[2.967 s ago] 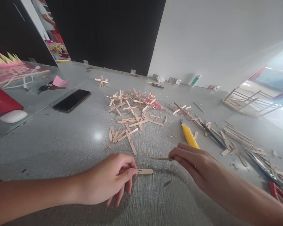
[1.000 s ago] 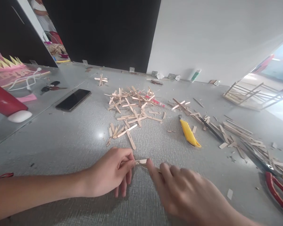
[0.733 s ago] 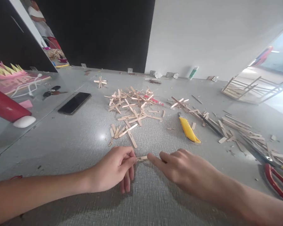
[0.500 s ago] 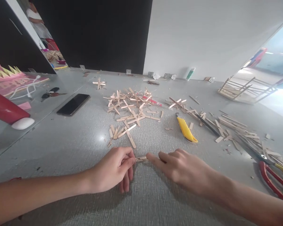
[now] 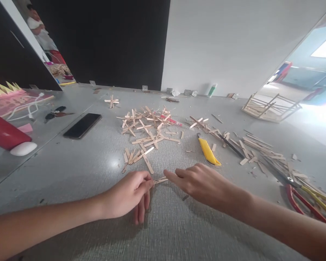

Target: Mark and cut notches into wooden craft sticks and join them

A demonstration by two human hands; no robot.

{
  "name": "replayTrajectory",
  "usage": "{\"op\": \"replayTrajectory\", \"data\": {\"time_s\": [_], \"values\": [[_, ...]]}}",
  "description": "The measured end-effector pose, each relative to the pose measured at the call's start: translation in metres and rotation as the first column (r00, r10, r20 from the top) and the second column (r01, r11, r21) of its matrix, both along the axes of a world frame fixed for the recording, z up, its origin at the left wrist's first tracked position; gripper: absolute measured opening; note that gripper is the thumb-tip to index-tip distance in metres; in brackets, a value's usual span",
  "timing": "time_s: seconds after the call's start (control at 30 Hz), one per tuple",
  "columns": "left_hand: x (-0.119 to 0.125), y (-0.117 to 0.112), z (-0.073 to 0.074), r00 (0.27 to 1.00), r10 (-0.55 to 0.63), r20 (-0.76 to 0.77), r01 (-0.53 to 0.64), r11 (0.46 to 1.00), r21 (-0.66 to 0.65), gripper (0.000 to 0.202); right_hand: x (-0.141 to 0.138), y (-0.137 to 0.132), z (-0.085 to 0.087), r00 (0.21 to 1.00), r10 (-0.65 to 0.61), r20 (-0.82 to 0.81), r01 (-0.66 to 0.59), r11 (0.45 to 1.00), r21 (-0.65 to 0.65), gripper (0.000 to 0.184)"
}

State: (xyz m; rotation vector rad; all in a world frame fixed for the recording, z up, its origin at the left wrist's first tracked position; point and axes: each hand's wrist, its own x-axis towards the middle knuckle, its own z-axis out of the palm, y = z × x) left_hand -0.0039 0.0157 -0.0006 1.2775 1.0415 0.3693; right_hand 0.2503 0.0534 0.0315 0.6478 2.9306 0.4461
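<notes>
My left hand (image 5: pixel 130 194) pinches one end of a short wooden craft stick (image 5: pixel 160 180) that lies on the grey table (image 5: pixel 70 170). My right hand (image 5: pixel 203 183) rests on the table just right of it, its index finger pressed down on the stick's other end. Whether a second thin stick lies under that finger is hidden. A pile of craft sticks (image 5: pixel 148 127), some glued into crosses, lies just beyond both hands.
A yellow utility knife (image 5: pixel 208 152) lies right of the pile, with cut stick scraps (image 5: pixel 250 150) and red-handled pliers (image 5: pixel 304 195) further right. A black phone (image 5: pixel 83 125) and a red object (image 5: pixel 4 134) sit at left. A stick frame (image 5: pixel 268 107) stands far right.
Three seconds ago my right hand held a thin stick above the table; it has since come down and its finger presses on the stick my left hand holds. The view has tilted slightly.
</notes>
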Motion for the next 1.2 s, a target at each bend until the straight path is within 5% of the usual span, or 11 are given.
{"op": "replayTrajectory", "data": {"time_s": [0.1,0.27,0.43,0.7,1.0,1.2], "values": [[-0.001,0.003,0.003,0.999,-0.027,-0.027,0.027,1.000,-0.008,0.035,-0.005,-0.010,0.000,0.999,-0.041,-0.009,0.042,0.985,0.169,0.023],[-0.001,-0.002,0.002,0.997,-0.014,-0.076,0.018,0.998,0.057,0.036,-0.019,-0.024,-0.002,0.994,-0.095,0.045,0.090,0.990,0.109,0.026],[0.002,-0.008,-0.002,0.994,0.039,-0.101,-0.025,0.990,0.138,0.034,-0.044,-0.050,-0.002,0.973,-0.227,0.034,0.210,0.939,0.273,0.020],[0.001,-0.011,-0.008,0.993,0.048,-0.105,-0.028,0.982,0.185,0.039,-0.009,0.015,-0.006,0.994,0.076,0.078,-0.074,0.997,-0.026,0.021],[-0.001,-0.013,-0.008,0.995,0.047,-0.084,-0.027,0.974,0.224,0.038,-0.046,-0.044,0.001,0.988,-0.136,-0.068,0.140,0.988,0.067,0.032],[-0.001,-0.014,-0.013,0.994,0.058,-0.088,-0.036,0.972,0.232,0.038,-0.018,0.011,0.007,0.998,0.020,0.052,-0.016,0.997,-0.078,0.022]]}}
